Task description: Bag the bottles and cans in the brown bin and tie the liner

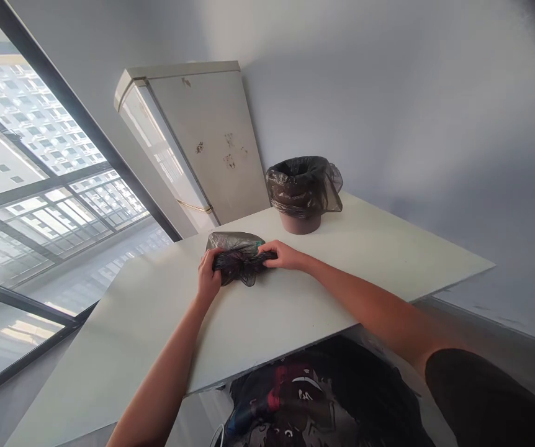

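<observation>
Your two hands are apart from each other, each closed on the same black plastic garbage bag (243, 266); the left hand (209, 272) curls round the bunched film at its left end, and the right hand (283, 255) pinches the bunched film at its right end; the bag lies on the white tabletop (388, 254), near the far edge and in front of the pinkish-brown bin (301, 225). As far as you can judge, the lining of the bin is done: a dark translucent liner (295, 194) is folded over its rim, with loose film hanging out on the right; the bag between your hands looks less finished, its film gathered into a dark strip with the rest spread loosely behind; you cannot tell whether a knot is in it, nor what it contains; tying or tidying it seems to be what is left.
</observation>
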A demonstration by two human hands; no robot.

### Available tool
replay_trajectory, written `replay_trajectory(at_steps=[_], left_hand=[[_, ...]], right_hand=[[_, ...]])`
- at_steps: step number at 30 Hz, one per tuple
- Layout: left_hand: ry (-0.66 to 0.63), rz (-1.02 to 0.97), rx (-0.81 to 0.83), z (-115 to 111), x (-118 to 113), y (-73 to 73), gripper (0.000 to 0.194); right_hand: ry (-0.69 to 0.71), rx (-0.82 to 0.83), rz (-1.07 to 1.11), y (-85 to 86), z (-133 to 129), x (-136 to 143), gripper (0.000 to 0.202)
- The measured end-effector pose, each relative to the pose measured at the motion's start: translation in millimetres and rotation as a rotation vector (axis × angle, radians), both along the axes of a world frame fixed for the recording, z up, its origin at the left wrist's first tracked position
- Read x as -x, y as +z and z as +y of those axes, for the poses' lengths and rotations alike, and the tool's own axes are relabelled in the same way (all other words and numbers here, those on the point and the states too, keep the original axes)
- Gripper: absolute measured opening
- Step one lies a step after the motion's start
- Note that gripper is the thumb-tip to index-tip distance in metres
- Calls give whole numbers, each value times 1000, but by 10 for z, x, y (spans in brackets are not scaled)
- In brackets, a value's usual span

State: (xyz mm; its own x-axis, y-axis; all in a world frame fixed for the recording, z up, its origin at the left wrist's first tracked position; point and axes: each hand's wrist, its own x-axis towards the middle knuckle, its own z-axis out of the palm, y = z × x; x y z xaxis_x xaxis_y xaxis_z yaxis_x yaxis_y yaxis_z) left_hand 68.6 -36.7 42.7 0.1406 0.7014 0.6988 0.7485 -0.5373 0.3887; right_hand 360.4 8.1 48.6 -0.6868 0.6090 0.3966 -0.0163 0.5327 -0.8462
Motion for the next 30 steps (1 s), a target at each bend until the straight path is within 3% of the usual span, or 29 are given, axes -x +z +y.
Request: replay_trajectory(at_steps=[3, 9, 13, 15, 18, 22, 27, 30], left_hand=[[-93, 9, -82, -32, -60, 33, 55], [-290, 325, -58, -164, -186, 83, 43], [-286, 433, -79, -146, -221, 16, 27], [-245, 384, -106, -123, -215, -10, 23], [-148, 204, -147, -107, -200, -12, 18], [-45, 50, -183, -116, -189, -1, 18], [160, -107, -163, -120, -172, -5, 20], [299, -205, -144, -101, -130, 38, 20]], right_hand=[[72, 35, -11, -7, 16, 12, 35], [193, -4, -22, 13, -16, 91, 61], [152, 102, 9, -17, -26, 106, 57], [93, 116, -49, -45, -29, 92, 44], [84, 30, -118, -84, -28, 76, 47], [-16, -127, -25, -110, 10, 101, 33], [-268, -26, 196, -66, 87, 74, 29], [-306, -41, 245, -7, 113, -16, 24]])
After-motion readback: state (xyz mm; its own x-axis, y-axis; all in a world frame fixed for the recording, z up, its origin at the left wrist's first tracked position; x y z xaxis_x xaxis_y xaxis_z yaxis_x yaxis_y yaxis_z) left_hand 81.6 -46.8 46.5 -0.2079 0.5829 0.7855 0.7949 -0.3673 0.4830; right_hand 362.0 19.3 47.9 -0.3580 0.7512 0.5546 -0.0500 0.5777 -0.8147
